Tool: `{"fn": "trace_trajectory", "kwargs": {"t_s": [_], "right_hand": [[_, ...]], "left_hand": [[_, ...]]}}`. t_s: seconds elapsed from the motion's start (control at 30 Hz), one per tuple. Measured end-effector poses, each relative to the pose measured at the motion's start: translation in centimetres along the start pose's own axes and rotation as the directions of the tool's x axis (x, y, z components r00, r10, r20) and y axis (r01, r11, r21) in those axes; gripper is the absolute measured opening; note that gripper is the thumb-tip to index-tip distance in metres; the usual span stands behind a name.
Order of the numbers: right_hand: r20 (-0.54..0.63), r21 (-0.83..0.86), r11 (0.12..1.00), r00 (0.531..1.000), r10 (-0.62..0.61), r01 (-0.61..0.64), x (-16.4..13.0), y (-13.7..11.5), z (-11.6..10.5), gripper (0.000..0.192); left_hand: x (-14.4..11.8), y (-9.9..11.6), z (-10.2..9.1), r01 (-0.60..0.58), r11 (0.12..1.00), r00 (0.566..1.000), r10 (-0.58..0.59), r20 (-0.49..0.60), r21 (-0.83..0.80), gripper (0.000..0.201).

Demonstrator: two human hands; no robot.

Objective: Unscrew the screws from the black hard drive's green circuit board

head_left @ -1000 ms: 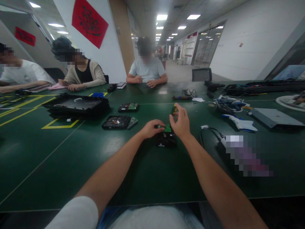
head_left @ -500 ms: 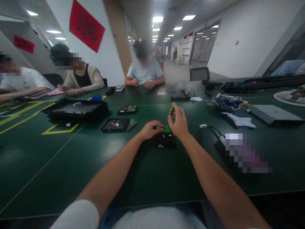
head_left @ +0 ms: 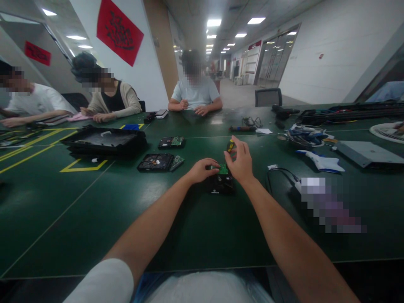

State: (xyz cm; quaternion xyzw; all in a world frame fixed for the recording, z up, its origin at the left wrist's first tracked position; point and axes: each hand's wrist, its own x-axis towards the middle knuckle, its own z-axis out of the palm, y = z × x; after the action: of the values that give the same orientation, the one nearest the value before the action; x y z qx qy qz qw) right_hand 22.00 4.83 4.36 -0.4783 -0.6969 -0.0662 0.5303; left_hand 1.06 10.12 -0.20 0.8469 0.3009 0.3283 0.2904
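Note:
A black hard drive (head_left: pixel 221 185) lies on the green table in front of me, its green circuit board (head_left: pixel 223 169) facing up. My left hand (head_left: pixel 202 171) grips the drive's far left side, thumb and fingers closed about its edge. In my right hand (head_left: pixel 241 162) is a screwdriver with a yellow and black handle (head_left: pixel 231 144), held upright over the board's right side. My fingers and palm hide the screwdriver's lower part, so I cannot see where its tip touches.
To the left lie an opened drive (head_left: pixel 155 162), a loose circuit board (head_left: pixel 177 162), another hard drive (head_left: pixel 171 142) and a big black tray (head_left: pixel 105 141). On the right are a cable (head_left: pixel 282 169), a blue-white glove (head_left: pixel 322 161) and a metal case (head_left: pixel 369 152). Three people sit across the table.
The view has shifted slightly. My left hand stays on the hard drive, and the screwdriver handle has turned a little in my right fingers. The person opposite has raised one hand slightly.

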Motion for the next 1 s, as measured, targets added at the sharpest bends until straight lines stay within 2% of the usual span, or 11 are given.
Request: {"fn": "trace_trajectory", "kwargs": {"t_s": [0.2, 1.0], "right_hand": [[0.025, 0.017, 1.0, 1.0, -0.006, 0.005, -0.09, 0.04, 0.01, 0.068], [0.002, 0.007, 1.0, 1.0, 0.005, -0.005, 0.06, 0.11, -0.04, 0.064]], "left_hand": [[-0.07, 0.23, 0.08, 0.01, 1.0, 1.0, -0.01, -0.013, -0.001, 0.026], [0.03, -0.22, 0.16, -0.004, 1.0, 1.0, 0.004, -0.012, -0.022, 0.027]]}}
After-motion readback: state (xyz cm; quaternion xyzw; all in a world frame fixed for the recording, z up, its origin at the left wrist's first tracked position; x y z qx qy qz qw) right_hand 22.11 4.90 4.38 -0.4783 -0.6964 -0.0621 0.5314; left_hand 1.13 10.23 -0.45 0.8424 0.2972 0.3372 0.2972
